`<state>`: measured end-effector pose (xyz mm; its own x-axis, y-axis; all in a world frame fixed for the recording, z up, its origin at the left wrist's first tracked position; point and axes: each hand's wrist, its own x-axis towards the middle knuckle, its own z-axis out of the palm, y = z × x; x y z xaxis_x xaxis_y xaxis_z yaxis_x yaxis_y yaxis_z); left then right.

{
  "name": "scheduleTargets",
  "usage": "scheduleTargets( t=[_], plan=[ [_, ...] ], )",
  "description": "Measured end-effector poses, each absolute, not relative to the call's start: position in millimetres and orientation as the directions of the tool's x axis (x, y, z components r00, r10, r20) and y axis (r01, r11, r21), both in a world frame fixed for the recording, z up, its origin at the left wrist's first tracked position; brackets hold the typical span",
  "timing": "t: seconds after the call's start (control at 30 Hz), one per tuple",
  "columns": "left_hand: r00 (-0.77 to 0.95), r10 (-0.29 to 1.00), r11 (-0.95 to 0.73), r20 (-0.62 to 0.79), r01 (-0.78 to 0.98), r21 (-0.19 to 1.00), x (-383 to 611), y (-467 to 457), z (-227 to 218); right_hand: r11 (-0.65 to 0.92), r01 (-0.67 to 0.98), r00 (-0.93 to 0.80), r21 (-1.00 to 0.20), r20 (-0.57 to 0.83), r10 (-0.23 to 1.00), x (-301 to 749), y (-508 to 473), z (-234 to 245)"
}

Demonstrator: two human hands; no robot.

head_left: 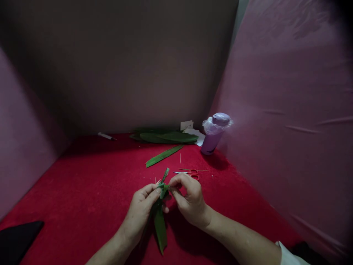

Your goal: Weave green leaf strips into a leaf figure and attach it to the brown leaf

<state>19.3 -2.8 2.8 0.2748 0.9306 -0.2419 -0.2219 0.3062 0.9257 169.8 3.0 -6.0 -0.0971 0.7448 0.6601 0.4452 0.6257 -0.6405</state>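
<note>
My left hand point(140, 209) is closed around a folded long green leaf point(160, 224), thumb on top of the fold. The leaf's broad end hangs down towards me, and a narrow strip sticks up beyond the fingers. At the right side of the fold, my right hand point(190, 198) pinches the leaf's edge between thumb and forefinger. Whether some tiny thing is also in that pinch I cannot tell. Just beyond my left fingers lie several toothpicks point(157, 181), partly hidden. Scissors with red handles point(193, 172) rest beyond my right hand, which covers part of them.
A cut leaf piece point(164, 156) and a single toothpick point(180, 158) lie farther back. Behind them are a pile of leaves point(168, 137), a white card point(186, 125), a purple cup with plastic wrap point(211, 142) and a syringe-like tube point(105, 136). A red cloth point(91, 187) covers the table.
</note>
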Motion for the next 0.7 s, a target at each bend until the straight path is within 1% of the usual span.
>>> scheduleTargets(
  t=[0.13,0.33,0.43,0.53,0.7],
  plan=[
    [0.263,0.925,0.333,-0.275,-0.206,0.920,19.6,-3.6,2.5,0.624,0.425,-0.135,-0.656,0.635,0.760,168.0,1.1,-5.8],
    [0.234,0.933,0.336,-0.273,-0.298,0.893,22.6,-2.8,4.5,0.633,0.482,-0.224,-0.605,0.613,0.757,168.0,-1.4,-1.4],
    [0.226,0.936,0.331,-0.269,-0.308,0.892,23.0,-2.4,2.4,0.652,0.501,-0.256,-0.569,0.622,0.740,168.0,-1.2,-1.8],
    [0.211,0.947,0.298,-0.243,-0.286,0.911,22.8,-2.6,0.4,0.660,0.509,-0.258,-0.553,0.633,0.730,167.8,-0.9,-3.3],
    [0.204,0.955,0.268,-0.214,-0.297,0.916,22.8,-3.2,0.9,0.646,0.504,-0.216,-0.573,0.641,0.737,166.5,-2.1,-4.7]
  ],
)
